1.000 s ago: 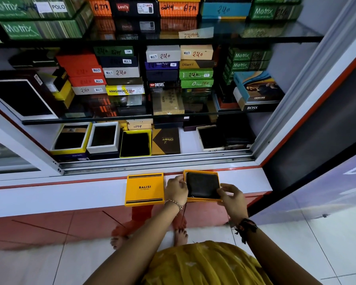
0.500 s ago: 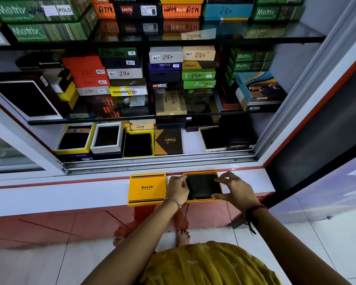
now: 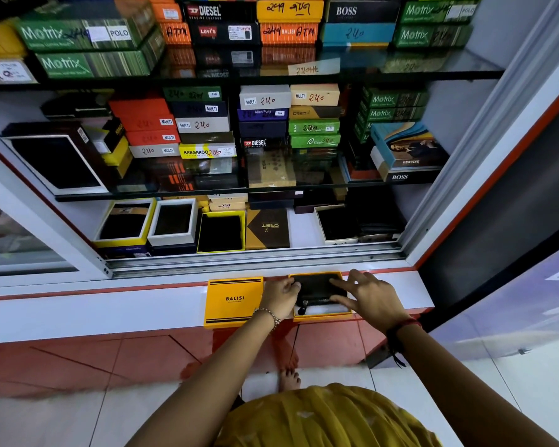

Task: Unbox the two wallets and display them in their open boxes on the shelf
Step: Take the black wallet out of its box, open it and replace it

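An open orange box (image 3: pixel 323 315) sits on the white ledge (image 3: pixel 110 311) in front of the cabinet. A black zip wallet (image 3: pixel 315 290) is tilted up out of it, near edge raised, showing the white lining beneath. My left hand (image 3: pixel 281 296) grips the wallet's left side. My right hand (image 3: pixel 367 295) has fingers spread over its right side, fingertips on it. The orange Balisi lid (image 3: pixel 233 301) lies flat just left of the box.
Behind the ledge runs a sliding-door track (image 3: pixel 255 258). The bottom shelf holds open display boxes: a yellow one (image 3: pixel 220 232), a white one (image 3: pixel 173 222), a brown closed box (image 3: pixel 268 228). Glass shelves above carry stacked wallet boxes. Cabinet frame (image 3: pixel 484 162) rises at right.
The wallet lay flat in the box before; its near edge is now lifted, exposing the white lining. My right hand moved from the box's right rim onto the wallet.
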`<state>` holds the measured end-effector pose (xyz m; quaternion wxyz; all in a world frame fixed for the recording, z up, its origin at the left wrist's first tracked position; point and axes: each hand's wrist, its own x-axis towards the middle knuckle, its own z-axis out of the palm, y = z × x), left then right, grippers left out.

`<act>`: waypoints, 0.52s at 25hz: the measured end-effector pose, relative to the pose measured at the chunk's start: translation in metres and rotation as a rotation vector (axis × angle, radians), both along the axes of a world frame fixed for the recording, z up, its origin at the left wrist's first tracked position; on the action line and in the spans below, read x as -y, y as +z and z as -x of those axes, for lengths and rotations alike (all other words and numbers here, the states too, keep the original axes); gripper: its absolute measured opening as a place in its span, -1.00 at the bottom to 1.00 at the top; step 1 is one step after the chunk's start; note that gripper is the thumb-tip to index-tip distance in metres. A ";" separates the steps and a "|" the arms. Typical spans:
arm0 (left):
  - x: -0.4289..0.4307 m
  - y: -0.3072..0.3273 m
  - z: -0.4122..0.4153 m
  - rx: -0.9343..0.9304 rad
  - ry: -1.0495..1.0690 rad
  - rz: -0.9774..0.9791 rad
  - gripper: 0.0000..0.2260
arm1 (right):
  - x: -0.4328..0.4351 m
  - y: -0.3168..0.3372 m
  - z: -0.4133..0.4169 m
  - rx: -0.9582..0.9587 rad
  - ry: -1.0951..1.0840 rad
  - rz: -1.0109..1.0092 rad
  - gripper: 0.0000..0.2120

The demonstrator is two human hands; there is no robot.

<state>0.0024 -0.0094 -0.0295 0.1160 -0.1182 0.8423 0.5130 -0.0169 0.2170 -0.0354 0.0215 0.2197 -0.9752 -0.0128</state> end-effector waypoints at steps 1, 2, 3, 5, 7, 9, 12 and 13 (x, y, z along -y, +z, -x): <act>0.002 0.003 0.001 0.000 0.004 -0.015 -0.72 | 0.001 0.002 0.001 -0.005 -0.035 0.064 -0.55; 0.003 0.006 0.002 0.014 0.005 -0.029 -0.69 | 0.002 0.005 0.003 0.034 -0.088 0.176 -0.61; 0.004 0.010 0.002 0.049 0.006 -0.058 -0.72 | 0.005 0.010 0.006 0.120 -0.131 0.315 -0.67; 0.005 0.018 0.000 0.114 -0.006 -0.125 -0.79 | 0.008 0.017 0.013 0.305 -0.150 0.593 -0.76; 0.008 0.019 -0.002 0.112 -0.065 -0.123 -0.70 | 0.006 0.022 0.017 0.373 -0.147 0.778 -0.81; 0.013 0.018 -0.005 0.100 -0.045 -0.195 -0.64 | 0.003 0.026 0.015 0.384 -0.132 0.885 -0.85; 0.020 0.016 -0.004 0.157 0.027 -0.409 -0.55 | 0.001 0.034 0.008 0.339 -0.106 0.998 -0.88; 0.022 0.015 -0.002 0.186 0.016 -0.456 -0.55 | 0.001 0.036 0.006 0.321 -0.109 1.043 -0.85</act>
